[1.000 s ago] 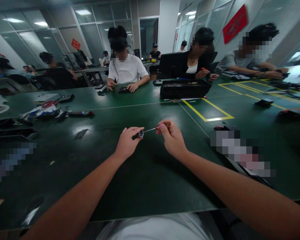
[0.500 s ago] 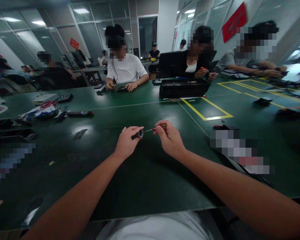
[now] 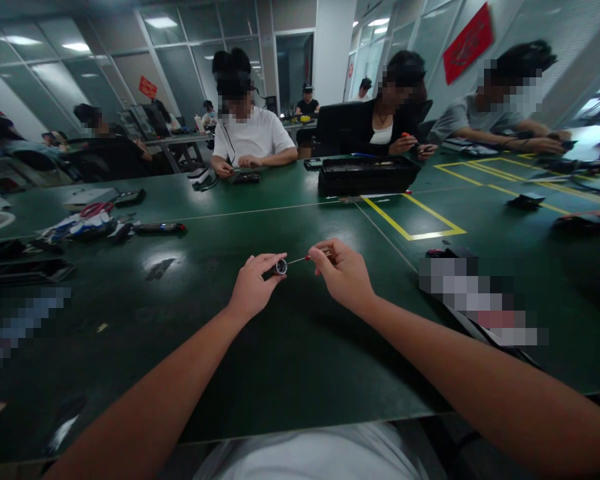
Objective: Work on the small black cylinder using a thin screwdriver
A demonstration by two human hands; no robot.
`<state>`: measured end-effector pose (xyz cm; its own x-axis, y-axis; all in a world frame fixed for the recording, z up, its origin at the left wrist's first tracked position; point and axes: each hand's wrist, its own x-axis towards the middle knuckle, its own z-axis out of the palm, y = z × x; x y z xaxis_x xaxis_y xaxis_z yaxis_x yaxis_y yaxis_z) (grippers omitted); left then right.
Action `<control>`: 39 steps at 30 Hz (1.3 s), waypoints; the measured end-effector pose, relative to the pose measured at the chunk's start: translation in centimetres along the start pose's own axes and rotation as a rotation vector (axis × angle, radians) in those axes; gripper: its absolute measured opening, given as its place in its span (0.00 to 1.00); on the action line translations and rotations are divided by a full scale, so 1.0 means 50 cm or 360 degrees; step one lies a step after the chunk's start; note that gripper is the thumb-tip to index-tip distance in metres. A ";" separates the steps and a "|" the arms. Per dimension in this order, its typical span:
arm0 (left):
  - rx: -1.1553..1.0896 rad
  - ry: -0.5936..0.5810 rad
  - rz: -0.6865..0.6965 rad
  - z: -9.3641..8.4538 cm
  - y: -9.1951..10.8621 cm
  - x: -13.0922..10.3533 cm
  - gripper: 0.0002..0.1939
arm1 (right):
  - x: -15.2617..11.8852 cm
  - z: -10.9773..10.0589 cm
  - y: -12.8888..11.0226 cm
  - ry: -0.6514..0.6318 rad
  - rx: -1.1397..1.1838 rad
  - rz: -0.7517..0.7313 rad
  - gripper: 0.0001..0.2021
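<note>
A small round dark part (image 3: 281, 267) with a pale ring at its end is pinched between the thumb and fingers of my left hand (image 3: 253, 283). My right hand (image 3: 344, 275) is closed around the handle of a screwdriver (image 3: 298, 260), which has a red collar and a thin metal shaft. The shaft points left, and its tip is at the ring end of the round part. Whether the tip goes inside it is too small to tell. Both hands are above the green table (image 3: 290, 373).
A long black tray (image 3: 369, 179) stands across the table, near yellow tape lines (image 3: 437, 237). At the left lie a dark pen-shaped tool (image 3: 159, 228) and a black tray (image 3: 27, 271). A blurred pale packet (image 3: 473, 300) lies right. Several people sit beyond.
My right hand has turned slightly around the screwdriver handle, covering more of it. My left hand has stayed in place. The person in white opposite has shifted their hands.
</note>
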<state>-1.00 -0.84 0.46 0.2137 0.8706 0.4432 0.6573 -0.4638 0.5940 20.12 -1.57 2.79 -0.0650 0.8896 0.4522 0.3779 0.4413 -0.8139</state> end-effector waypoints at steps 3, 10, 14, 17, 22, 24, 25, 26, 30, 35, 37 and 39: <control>-0.0006 0.0000 -0.0003 0.002 -0.006 0.000 0.23 | 0.000 0.001 0.005 -0.0070 0.0082 -0.0054 0.07; 0.0003 0.0000 0.0021 0.003 -0.009 0.001 0.23 | -0.001 0.004 0.013 -0.0017 0.0028 0.0003 0.16; 0.0011 0.0005 -0.0010 0.001 -0.005 0.000 0.24 | -0.003 0.009 0.022 -0.0020 0.0188 0.0025 0.08; 0.0023 0.0001 -0.0026 0.001 -0.005 -0.001 0.24 | -0.003 0.012 0.025 -0.0064 0.0296 0.0047 0.06; 0.0078 0.0065 0.0118 0.003 -0.001 0.001 0.24 | 0.015 0.014 0.029 0.0049 0.0636 0.0382 0.10; 0.0087 0.0110 0.0123 0.002 -0.002 0.003 0.25 | 0.024 0.014 0.034 0.0155 0.0887 0.0541 0.06; 0.0081 0.0107 0.0096 0.002 -0.003 0.004 0.25 | 0.028 0.013 0.037 0.0203 0.0940 0.0585 0.05; 0.0072 0.0090 0.0059 0.001 -0.006 0.005 0.25 | 0.030 0.013 0.040 0.0241 0.0962 0.0602 0.04; 0.0052 0.0050 -0.0016 -0.002 -0.015 0.004 0.25 | 0.029 0.014 0.048 0.0262 0.0894 0.0515 0.08; 0.0015 0.0056 -0.0052 0.000 -0.016 0.003 0.27 | 0.019 0.013 0.042 0.0177 0.0708 0.0337 0.12; -0.0023 0.0081 -0.0113 0.001 -0.012 0.003 0.28 | 0.017 0.012 0.039 0.0174 0.0656 0.0295 0.13; -0.0054 0.0124 -0.0180 0.000 -0.007 0.005 0.25 | 0.016 0.012 0.038 0.0151 0.0613 0.0250 0.12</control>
<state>-1.16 -0.48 0.34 0.0823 0.9028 0.4222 0.6487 -0.3701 0.6649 20.26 0.06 1.38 0.0577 0.9428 0.3284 0.0029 0.3288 -0.9444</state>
